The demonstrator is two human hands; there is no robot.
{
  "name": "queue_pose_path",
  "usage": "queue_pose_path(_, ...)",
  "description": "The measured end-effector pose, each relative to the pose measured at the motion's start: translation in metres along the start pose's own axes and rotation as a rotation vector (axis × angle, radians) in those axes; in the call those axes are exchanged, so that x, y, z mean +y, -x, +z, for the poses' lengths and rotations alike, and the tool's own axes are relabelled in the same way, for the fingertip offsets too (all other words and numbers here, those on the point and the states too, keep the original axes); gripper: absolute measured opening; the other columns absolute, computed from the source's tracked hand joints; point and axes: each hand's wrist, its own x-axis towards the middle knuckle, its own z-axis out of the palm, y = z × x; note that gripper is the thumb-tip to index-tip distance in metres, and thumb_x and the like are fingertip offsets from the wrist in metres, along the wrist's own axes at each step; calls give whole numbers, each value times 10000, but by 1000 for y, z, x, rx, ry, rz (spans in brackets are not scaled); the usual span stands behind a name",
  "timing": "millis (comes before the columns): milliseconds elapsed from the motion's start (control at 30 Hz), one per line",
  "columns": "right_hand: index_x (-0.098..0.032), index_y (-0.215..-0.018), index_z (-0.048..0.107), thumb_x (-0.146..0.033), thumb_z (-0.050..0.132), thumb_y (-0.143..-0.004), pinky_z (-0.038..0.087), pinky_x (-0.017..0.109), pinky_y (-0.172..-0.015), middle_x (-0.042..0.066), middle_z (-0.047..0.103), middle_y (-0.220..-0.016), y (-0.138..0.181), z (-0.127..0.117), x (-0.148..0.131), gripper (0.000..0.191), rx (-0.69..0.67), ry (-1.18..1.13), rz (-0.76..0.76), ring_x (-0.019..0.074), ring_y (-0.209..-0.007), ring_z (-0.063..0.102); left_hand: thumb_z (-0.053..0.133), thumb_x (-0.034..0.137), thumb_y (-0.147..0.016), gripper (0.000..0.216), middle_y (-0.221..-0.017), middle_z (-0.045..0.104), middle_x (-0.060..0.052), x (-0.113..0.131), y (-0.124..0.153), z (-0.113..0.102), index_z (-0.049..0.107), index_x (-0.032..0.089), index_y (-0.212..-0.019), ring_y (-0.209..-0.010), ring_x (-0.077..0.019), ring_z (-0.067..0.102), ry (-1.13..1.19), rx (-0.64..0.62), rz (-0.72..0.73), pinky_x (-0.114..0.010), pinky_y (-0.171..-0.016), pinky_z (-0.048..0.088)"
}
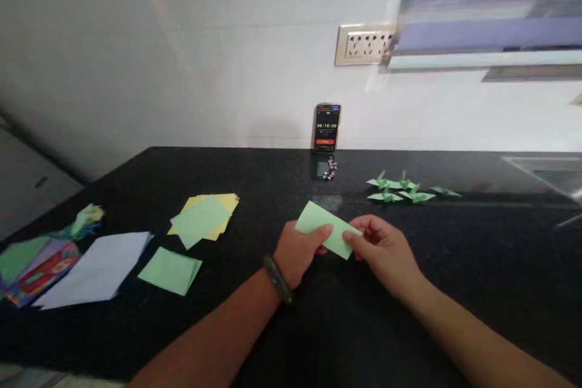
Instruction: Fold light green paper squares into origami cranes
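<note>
A light green sheet of folded paper [326,225] is held between both hands above the black counter. My left hand [297,250] grips its left part, thumb lying across the top face and fingers underneath. At the right end, my right hand [381,248] pinches the paper's edge between thumb and forefinger. A dark bangle [278,279] circles the left wrist. Left of the hands lies another folded green paper [170,270]. Behind it is a pile of yellow sheets [226,201] with a green sheet [204,219] on top.
Several folded green paper cranes [416,196] sit at the back right. A phone [326,127] showing a timer leans on the wall, with a beaded string [330,168] before it. White sheets [102,267] and a colourful packet [45,273] lie far left. A metal sink edge [545,170] is at right.
</note>
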Motion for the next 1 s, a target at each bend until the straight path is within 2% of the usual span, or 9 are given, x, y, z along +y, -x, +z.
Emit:
queue_pose_path(167, -164, -732, 550, -356, 620, -689, 358, 205, -432, -36, 489, -530, 3, -1, 2, 208, -36, -36, -29, 91, -464, 440, 654, 287, -656, 207, -706, 642, -57, -7, -1, 3, 625, 107, -754, -646, -171, 596, 76, -2, -18, -300, -609, 484)
queue_pose_path(333, -167, -767, 571, -468, 483, -796, 391, 213, -453, -20, 526, -569, -2, -8, -1, 315, -66, -184, -28, 89, -466, 467, 646, 262, -671, 210, -780, 660, -58, -4, -2, -2, 620, 130, -832, -699, -191, 620, 121, -115, -34, -326, -649, 495)
queue_pose_path(500, -153, -701, 561, -427, 659, -654, 355, 196, -422, -35, 510, -522, -1, -5, -1, 296, -185, -146, 64, 75, -445, 435, 645, 285, -680, 221, -774, 658, -71, -5, -2, -5, 635, 112, -815, -695, -184, 615, 53, -180, -40, -310, -644, 486)
queue_pose_path(600, -154, -675, 559, -401, 682, -622, 339, 193, -410, -43, 507, -502, 0, -4, -4, 281, -200, -134, 87, 67, -421, 420, 655, 286, -673, 238, -773, 657, -76, -6, -2, -5, 641, 101, -823, -699, -182, 612, 32, -177, -46, -302, -643, 481)
queue_pose_path(767, -153, -628, 555, -419, 577, -726, 359, 204, -432, -32, 503, -482, 0, -6, -5, 285, -245, -94, 49, 76, -425, 441, 646, 293, -690, 246, -805, 657, -71, -6, -2, -4, 620, 117, -860, -707, -184, 618, 134, -186, -32, -325, -664, 491)
queue_pose_path(867, -163, -773, 570, -366, 492, -798, 389, 211, -464, -25, 527, -542, -1, -8, 0, 219, -171, -99, -45, 92, -474, 477, 642, 264, -691, 216, -774, 658, -52, -5, -1, -3, 610, 128, -855, -673, -171, 617, 205, -185, -39, -323, -652, 498)
queue_pose_path(933, -184, -916, 546, -303, 523, -780, 424, 216, -526, -20, 560, -644, -1, -9, 2, 182, -87, -93, -152, 101, -554, 517, 646, 247, -682, 206, -757, 657, -44, -3, -1, -2, 608, 129, -847, -651, -163, 613, 230, -157, -39, -314, -636, 499)
queue_pose_path(1000, -192, -950, 531, -277, 555, -756, 435, 217, -563, -15, 572, -696, 1, -10, 2, 213, -24, -63, -216, 105, -600, 534, 658, 245, -669, 216, -757, 656, -48, -3, -2, -1, 610, 123, -840, -649, -163, 610, 226, -98, -28, -309, -629, 499)
